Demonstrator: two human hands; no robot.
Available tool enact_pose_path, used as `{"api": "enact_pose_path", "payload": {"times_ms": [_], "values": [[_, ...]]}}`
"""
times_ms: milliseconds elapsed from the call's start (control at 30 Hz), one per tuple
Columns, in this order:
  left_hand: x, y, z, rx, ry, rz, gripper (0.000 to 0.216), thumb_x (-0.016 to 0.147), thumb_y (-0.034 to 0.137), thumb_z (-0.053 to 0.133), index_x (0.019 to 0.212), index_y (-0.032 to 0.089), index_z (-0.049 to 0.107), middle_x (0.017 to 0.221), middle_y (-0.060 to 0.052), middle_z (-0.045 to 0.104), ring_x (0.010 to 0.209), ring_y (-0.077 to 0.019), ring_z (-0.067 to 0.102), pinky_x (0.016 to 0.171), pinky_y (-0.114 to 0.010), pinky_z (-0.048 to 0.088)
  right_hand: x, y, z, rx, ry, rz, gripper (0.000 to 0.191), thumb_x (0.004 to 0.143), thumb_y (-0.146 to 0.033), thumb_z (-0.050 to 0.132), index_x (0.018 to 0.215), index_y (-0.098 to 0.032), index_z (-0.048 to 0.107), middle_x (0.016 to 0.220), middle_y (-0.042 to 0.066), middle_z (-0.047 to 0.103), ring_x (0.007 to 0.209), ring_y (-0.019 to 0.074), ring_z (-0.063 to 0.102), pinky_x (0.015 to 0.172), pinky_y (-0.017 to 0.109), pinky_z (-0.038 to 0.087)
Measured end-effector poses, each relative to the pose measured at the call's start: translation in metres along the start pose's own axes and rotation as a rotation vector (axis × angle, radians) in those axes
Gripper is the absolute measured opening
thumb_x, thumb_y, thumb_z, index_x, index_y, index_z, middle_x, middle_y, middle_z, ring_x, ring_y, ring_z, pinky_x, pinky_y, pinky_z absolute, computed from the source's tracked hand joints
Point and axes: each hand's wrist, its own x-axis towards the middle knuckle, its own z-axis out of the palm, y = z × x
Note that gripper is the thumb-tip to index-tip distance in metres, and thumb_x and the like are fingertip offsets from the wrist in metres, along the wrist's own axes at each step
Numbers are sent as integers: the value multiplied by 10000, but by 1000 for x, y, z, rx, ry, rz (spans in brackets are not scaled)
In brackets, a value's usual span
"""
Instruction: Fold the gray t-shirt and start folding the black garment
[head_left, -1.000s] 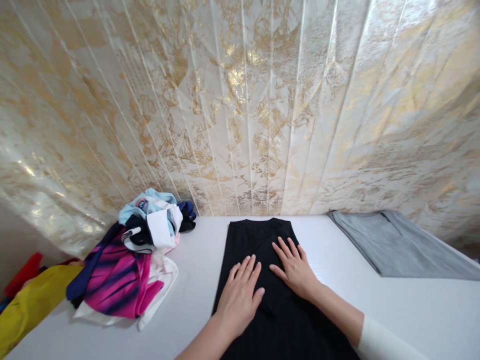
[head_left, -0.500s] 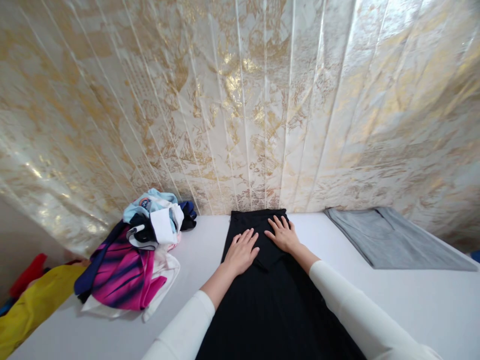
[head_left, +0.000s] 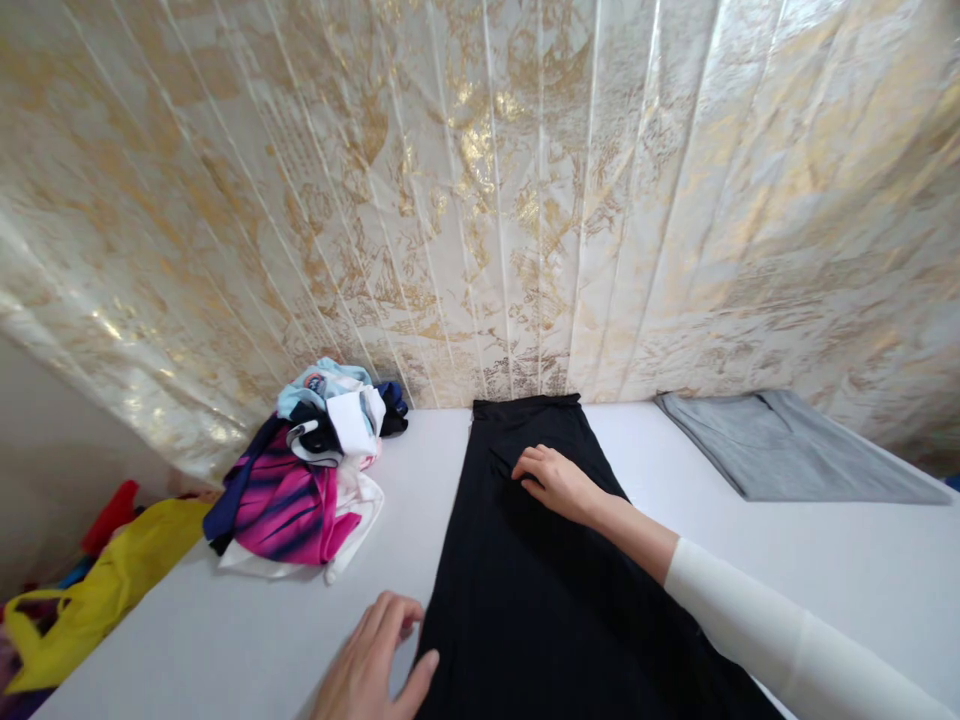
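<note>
A long black garment (head_left: 525, 600) with a waistband at its far end lies lengthwise before me, widening towards me. Whether it is a skirt or trousers I cannot tell. My right hand (head_left: 559, 485) rests on its upper part, fingers bent and thumb a little apart, beside a small crease in the cloth. Low in the view, my left hand (head_left: 375, 660) is at the garment's left edge. Its fingers are curved and the thumb stands away from them, with nothing visible between. The garment's near end runs out of view.
The white table (head_left: 247, 650) meets a gold-patterned curtain (head_left: 480, 200) at the back. A heap of mixed clothes (head_left: 292, 510) sits on the left, a folded grey garment (head_left: 795, 450) on the right. Yellow cloth (head_left: 97, 590) and other clothes lie beyond the left edge.
My left hand has left the upper part of the black garment and come down to its left edge. My right hand has shifted slightly nearer, its fingers now bent instead of spread.
</note>
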Motion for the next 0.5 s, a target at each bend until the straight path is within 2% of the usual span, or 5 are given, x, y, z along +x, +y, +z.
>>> {"api": "enact_pose_path", "payload": {"times_ms": [67, 133, 267, 367, 500], "values": [[-26, 5, 4, 30, -6, 4, 171, 813, 263, 529, 980, 228, 537, 940, -42, 593, 898, -194, 625, 792, -298, 518, -18, -42, 3, 85, -54, -76, 155, 848, -143, 519, 848, -182, 668, 883, 36, 663, 849, 162, 575, 806, 269, 405], [-39, 12, 7, 81, -12, -11, 227, 769, 229, 543, 996, 219, 544, 976, -61, 596, 942, -216, 616, 806, -316, 505, -43, -85, 8, 164, -172, -96, 134, 845, -234, 566, 765, -190, 664, 808, 19, 654, 792, 154, 579, 719, 242, 410], [-44, 23, 2, 158, -96, -96, 120, 781, 174, 457, 855, 211, 543, 896, -49, 596, 845, -204, 610, 739, -304, 459, -91, -151, 16, 247, -385, -23, 276, 764, -487, 662, 822, -218, 682, 832, 7, 672, 755, 172, 610, 661, 253, 428], [-38, 25, -7, 97, -166, -175, 146, 834, 192, 379, 765, 213, 506, 782, -13, 587, 720, -170, 584, 652, -263, 404, -106, -175, 19, 194, -471, 43, 401, 673, -535, 731, 906, -213, 680, 946, 38, 675, 849, 223, 628, 711, 288, 462], [-28, 18, -18, -128, -240, -260, 227, 877, 349, 342, 736, 215, 459, 653, 24, 540, 628, -153, 541, 606, -239, 372, -106, -183, 30, 106, -460, 62, 413, 633, -425, 789, 949, -193, 659, 1036, 65, 651, 900, 242, 625, 719, 299, 487]]}}
